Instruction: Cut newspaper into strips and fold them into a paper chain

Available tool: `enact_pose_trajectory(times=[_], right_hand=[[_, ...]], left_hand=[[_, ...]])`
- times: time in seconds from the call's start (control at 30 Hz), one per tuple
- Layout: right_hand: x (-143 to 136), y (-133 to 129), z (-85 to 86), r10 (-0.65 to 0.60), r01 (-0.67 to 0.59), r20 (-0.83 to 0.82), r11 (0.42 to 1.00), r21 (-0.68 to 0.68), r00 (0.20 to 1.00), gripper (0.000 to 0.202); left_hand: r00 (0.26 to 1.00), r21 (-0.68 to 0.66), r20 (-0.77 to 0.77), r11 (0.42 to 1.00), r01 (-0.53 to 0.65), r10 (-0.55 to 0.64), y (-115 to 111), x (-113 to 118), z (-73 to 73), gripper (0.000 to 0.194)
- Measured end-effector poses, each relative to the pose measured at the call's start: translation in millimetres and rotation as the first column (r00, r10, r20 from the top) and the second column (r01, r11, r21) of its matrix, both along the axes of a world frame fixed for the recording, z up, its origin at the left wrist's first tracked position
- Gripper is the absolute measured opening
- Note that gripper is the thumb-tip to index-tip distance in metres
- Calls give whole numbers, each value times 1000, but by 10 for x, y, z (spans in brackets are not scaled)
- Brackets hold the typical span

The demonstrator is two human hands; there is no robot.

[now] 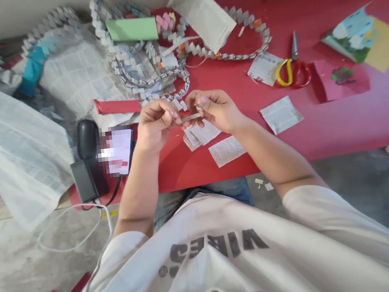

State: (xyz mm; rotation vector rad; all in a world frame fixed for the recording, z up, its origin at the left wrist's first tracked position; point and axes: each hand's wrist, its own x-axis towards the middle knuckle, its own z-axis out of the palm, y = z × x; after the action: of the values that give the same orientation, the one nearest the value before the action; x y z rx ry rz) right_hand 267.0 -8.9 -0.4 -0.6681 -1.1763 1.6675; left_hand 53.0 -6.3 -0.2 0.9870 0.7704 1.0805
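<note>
Between my two hands is a narrow folded strip of printed paper (190, 117). My left hand (156, 122) pinches its left end with thumb and fingers. At the other end, my right hand (216, 108) grips it between thumb and fingertips. Just beyond my fingers lies the end of a folded paper chain (179, 104), partly hidden by my hands. Cut pieces of printed paper (207, 133) rest on the red table (184, 177) below my hands, and another printed piece (228, 150) sits by my right forearm.
Yellow-and-red-handled scissors (292, 67) lie at right, near paper squares (281, 114) and a pink card (339, 78). Newspaper sheets (22, 147) cover the left side. A phone (121, 152), a black adapter (84, 179) and a white cable (107, 217) are near my left forearm.
</note>
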Motion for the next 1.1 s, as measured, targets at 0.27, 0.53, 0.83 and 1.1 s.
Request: enact_pose_trajectory(times=[0.27,0.53,0.83,1.1], right_hand=[[134,38,-46,-97,50,385,990,132,918,48],[175,115,-163,-205,31,527,947,319,825,39],[119,160,-265,-239,52,499,931,360,833,45],[75,165,-283,-287,111,441,918,381,851,61]], left_hand=[[985,91,-154,992,90,-75,53,-44,-28,30],[936,94,-345,989,110,-71,82,-45,-75,26],[932,142,-361,987,78,-22,77,7,-49,20],[940,248,-338,968,47,41,83,42,-136,16]])
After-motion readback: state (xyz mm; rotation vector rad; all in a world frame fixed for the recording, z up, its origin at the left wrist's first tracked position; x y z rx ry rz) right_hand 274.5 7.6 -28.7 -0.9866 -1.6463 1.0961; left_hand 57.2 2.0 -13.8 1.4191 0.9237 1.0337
